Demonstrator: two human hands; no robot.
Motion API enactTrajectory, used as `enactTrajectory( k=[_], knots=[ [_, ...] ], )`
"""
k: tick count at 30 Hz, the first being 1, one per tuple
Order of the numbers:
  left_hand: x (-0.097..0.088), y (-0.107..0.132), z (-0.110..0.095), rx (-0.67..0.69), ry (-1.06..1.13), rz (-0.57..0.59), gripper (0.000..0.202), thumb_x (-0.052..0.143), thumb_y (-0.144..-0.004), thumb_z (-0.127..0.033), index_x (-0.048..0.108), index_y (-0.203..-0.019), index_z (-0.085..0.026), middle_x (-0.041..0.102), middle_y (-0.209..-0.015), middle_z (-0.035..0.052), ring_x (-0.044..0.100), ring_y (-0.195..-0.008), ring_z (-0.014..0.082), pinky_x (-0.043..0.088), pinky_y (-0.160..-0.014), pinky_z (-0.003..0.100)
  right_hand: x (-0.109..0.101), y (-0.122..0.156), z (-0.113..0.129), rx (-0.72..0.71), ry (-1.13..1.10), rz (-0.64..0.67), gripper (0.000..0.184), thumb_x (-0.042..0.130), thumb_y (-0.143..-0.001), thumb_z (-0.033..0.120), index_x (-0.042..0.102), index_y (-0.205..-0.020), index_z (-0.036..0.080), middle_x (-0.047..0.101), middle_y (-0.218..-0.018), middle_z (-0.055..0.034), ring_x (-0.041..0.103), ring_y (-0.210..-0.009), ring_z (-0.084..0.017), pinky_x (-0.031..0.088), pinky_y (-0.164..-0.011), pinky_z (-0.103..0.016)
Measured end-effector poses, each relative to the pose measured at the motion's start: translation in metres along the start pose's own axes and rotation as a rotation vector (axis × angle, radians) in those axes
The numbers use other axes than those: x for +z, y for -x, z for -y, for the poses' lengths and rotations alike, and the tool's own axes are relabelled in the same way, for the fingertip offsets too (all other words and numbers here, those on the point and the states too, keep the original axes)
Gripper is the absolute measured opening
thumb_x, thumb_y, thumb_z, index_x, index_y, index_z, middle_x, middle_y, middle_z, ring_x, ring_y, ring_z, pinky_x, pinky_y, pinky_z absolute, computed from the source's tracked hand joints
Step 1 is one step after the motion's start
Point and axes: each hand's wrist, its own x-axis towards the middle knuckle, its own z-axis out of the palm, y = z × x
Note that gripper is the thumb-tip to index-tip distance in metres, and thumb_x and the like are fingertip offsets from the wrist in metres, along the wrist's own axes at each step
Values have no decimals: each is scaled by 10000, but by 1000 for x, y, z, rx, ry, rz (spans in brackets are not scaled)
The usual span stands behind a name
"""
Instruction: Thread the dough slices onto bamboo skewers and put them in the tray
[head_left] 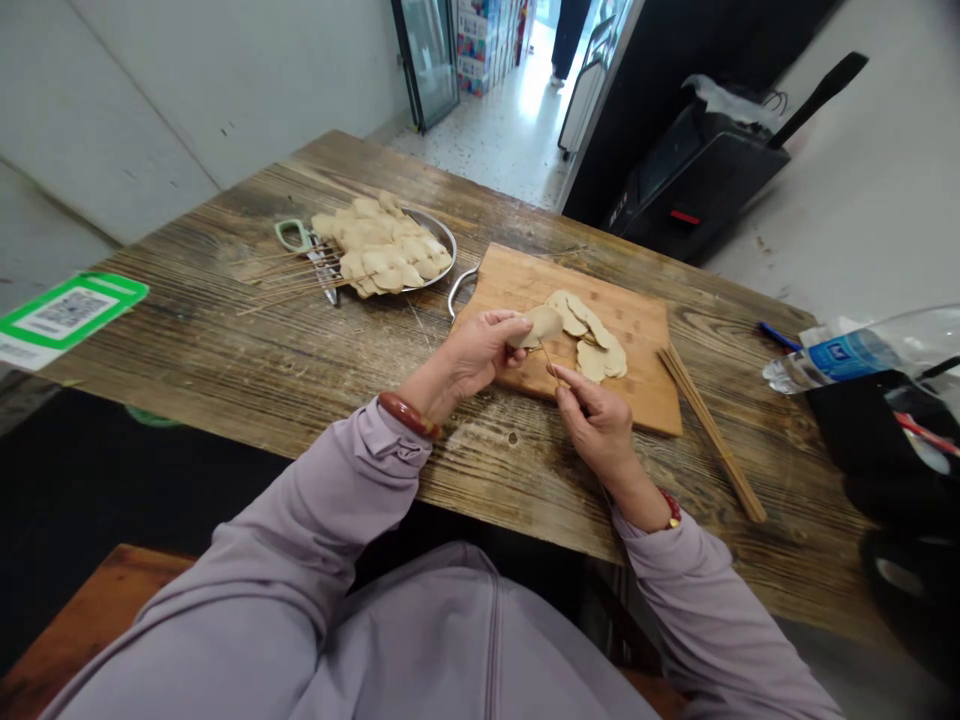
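The table [472, 455] here is brown wood, its grain dark and knotted. A cutting board [502, 285] lies near the middle, and a bundle of thin sticks [716, 440] rests by its right edge, stretching across the wood. Leftward I see a round metal plate [452, 247], green-handled scissors [304, 240] beside it, and a QR-code card [71, 315]; at the right end, a water bottle [840, 358] lies on its side.

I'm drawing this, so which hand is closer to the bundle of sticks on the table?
Right. The right hand is just left of the bundle of sticks, not touching it; the left hand is farther left.
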Motion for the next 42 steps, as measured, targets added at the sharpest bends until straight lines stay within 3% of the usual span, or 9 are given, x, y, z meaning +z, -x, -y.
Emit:
enactTrajectory(
  k=[13,20,32,42],
  knots=[
    [0,-2,-1,12,-9,13,178,679,-846,-99,648,-671,-114,610,-635,8,514,-479,50,360,-455,157,0,0,0,-45,-23,-19,321,595,-959,242,804,-1202,230,826,-1138,-88,810,-989,-231,661,-877,-345],
    [-2,-2,2,17,-8,45,167,744,-815,-115,655,-674,-112,620,-641,5,503,-488,42,362,-467,159,0,0,-1,-21,-9,-8,315,598,-962,251,808,-1197,239,820,-1160,-81,804,-1031,-239,654,-940,-371],
    [0,-1,0,46,17,-18,157,746,-800,-102,651,-675,-110,610,-657,-2,517,-501,45,381,-480,159,0,-1,1,-10,-21,7,323,592,-967,235,803,-1211,227,834,-1100,-86,811,-968,-238,660,-905,-370],
    [-2,-2,4,44,11,10,161,767,-790,-131,650,-681,-111,610,-662,-6,516,-510,51,382,-490,175,1,0,0,-51,-25,-7,331,580,-982,226,795,-1234,224,827,-1135,-91,811,-987,-235,662,-909,-365]
  ],
)
